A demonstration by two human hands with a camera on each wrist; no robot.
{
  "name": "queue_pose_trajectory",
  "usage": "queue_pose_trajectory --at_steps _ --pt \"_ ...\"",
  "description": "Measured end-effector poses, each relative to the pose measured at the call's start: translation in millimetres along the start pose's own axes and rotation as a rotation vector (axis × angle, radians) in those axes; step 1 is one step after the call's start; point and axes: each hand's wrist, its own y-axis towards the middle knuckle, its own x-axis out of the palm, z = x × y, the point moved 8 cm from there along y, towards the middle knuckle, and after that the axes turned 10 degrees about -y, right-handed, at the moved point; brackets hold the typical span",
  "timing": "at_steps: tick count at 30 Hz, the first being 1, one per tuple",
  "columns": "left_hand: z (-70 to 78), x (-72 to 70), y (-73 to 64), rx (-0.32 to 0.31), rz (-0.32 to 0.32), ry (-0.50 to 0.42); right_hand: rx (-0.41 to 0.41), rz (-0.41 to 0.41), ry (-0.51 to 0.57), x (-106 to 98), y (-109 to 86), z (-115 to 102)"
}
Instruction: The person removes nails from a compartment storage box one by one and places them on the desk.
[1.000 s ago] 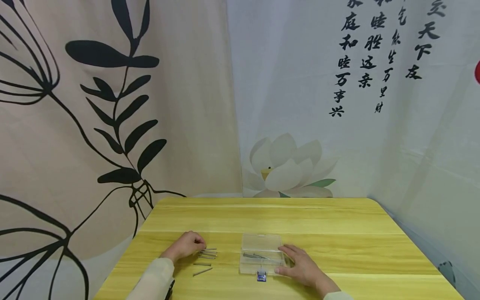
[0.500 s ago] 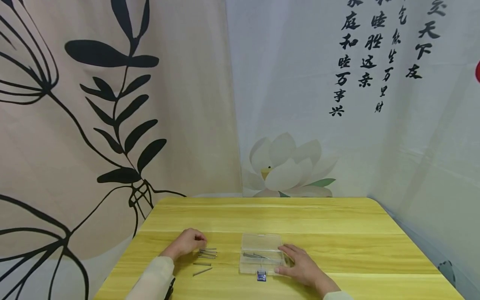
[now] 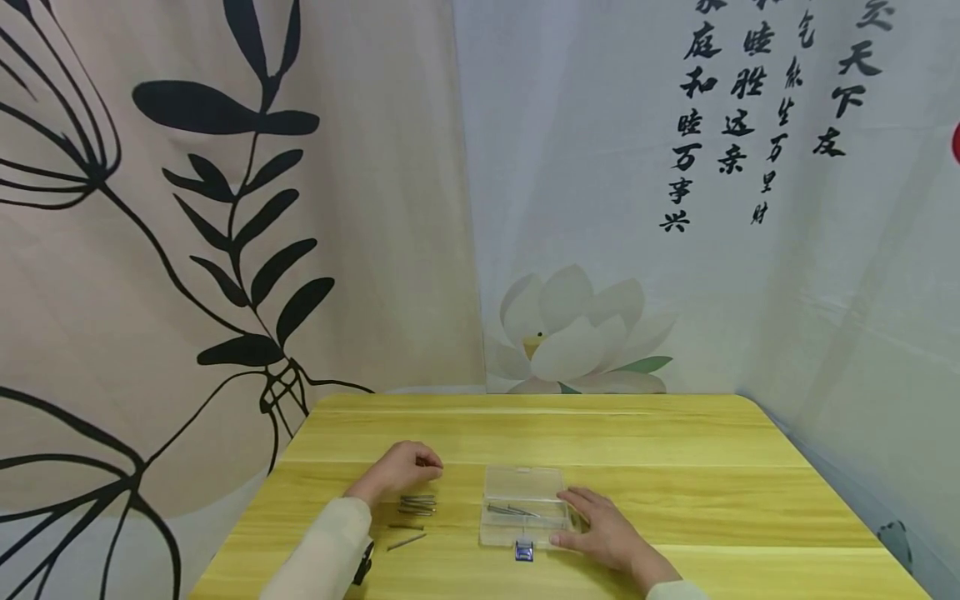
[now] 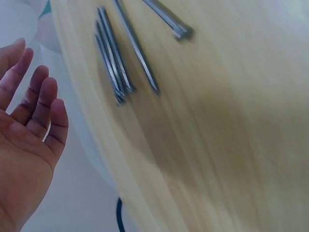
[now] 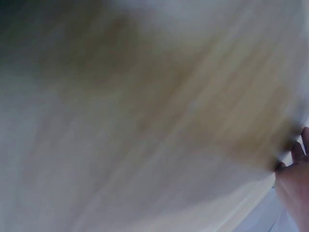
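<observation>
My left hand [image 3: 411, 467] is above the table, just beyond a small row of steel nails [image 3: 417, 505]. Its fingertips are close together in the head view, and I cannot tell whether a nail is between them. The left wrist view shows the palm and bent fingers [image 4: 36, 99] left of several nails [image 4: 112, 53]. My right hand [image 3: 603, 532] holds the right side of a clear plastic box [image 3: 491, 536], thumb at the front corner and fingers farther back. The box's lid [image 3: 522, 482] is raised at the back, and a few nails [image 3: 512, 510] lie inside.
Two separate nails lie nearer me, the closer nail [image 3: 407, 542] slanted. A blue latch [image 3: 524, 550] sticks out from the box's front. The wooden table [image 3: 675, 467] reaches back to printed curtains [image 3: 390, 208]. The right wrist view is mostly blurred tabletop [image 5: 169, 121].
My left hand has lifted off the nails and moved right and farther back. The right hand and the box have stayed in place.
</observation>
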Motion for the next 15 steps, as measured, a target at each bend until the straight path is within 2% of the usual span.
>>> queue_pose_trajectory --at_steps 6,15 --pt "12.6 16.4 9.5 0.02 -0.027 -0.056 -0.007 0.003 -0.007 -1 0.4 1" --pt "26.4 42.8 18.6 0.061 -0.047 -0.066 -0.007 -0.004 0.001 -1 -0.4 1"
